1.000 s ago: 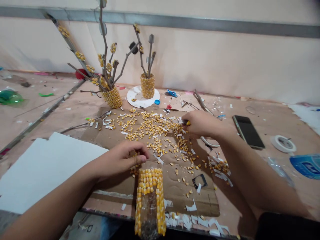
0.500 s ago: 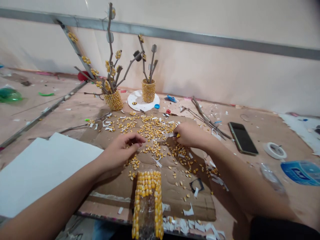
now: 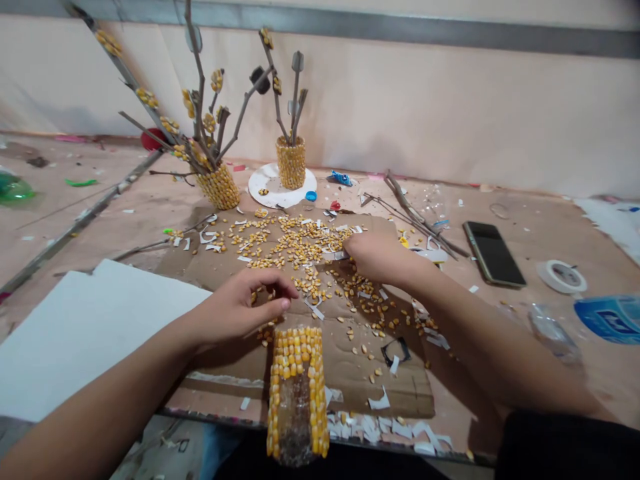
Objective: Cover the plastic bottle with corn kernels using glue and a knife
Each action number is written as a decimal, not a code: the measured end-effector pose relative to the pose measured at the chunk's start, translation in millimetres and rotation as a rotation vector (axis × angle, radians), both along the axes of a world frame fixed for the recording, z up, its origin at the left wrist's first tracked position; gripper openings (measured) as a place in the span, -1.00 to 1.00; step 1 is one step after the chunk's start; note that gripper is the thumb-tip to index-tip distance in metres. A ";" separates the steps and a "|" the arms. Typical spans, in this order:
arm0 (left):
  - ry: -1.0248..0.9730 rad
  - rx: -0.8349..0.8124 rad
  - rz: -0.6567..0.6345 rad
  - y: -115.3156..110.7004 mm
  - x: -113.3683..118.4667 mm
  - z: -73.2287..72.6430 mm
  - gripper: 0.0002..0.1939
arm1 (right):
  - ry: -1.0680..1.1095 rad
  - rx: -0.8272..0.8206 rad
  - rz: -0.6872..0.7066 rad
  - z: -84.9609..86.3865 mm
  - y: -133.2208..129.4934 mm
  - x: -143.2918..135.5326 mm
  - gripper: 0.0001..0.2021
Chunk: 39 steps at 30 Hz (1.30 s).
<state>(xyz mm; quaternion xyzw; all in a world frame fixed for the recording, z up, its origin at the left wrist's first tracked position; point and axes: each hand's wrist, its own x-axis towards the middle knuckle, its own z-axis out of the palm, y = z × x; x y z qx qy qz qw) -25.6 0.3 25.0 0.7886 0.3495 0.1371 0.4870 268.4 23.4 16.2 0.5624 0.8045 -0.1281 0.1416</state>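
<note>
My left hand hovers over the cardboard, thumb and fingers apart and loosely curled, holding nothing visible. My right hand is closed low over the scattered corn kernels. A pale, flat, blade-like strip sticks out beside its fingertips; the rest of what it holds is hidden. Near me, below both hands, stands a clear bottle-like container partly covered with rows of yellow kernels. Its bare, shiny side faces me, and neither hand touches it.
Two kernel-covered pots with twigs stand at the back, one on a white disc. White sheets lie left. On the right are loose sticks, a phone, a tape roll and a blue-labelled plastic piece. Paper scraps litter the front edge.
The view has shifted slightly. My right hand has turned over the kernels, and a white-and-yellow object now shows behind its wrist. My left hand's fingers have spread a little from the thumb.
</note>
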 end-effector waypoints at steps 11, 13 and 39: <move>0.019 -0.244 -0.347 3.1 -2.2 -0.9 -0.64 | 0.921 -0.388 0.267 43.4 -41.9 -16.9 -0.89; 0.050 -0.317 -0.360 5.3 -3.8 -0.8 -0.64 | 0.952 -0.435 0.324 38.9 -49.8 -25.3 -0.88; 0.136 -0.366 -0.370 4.7 -4.3 5.9 -0.75 | 0.704 -0.431 0.327 30.6 -74.6 -55.1 -0.95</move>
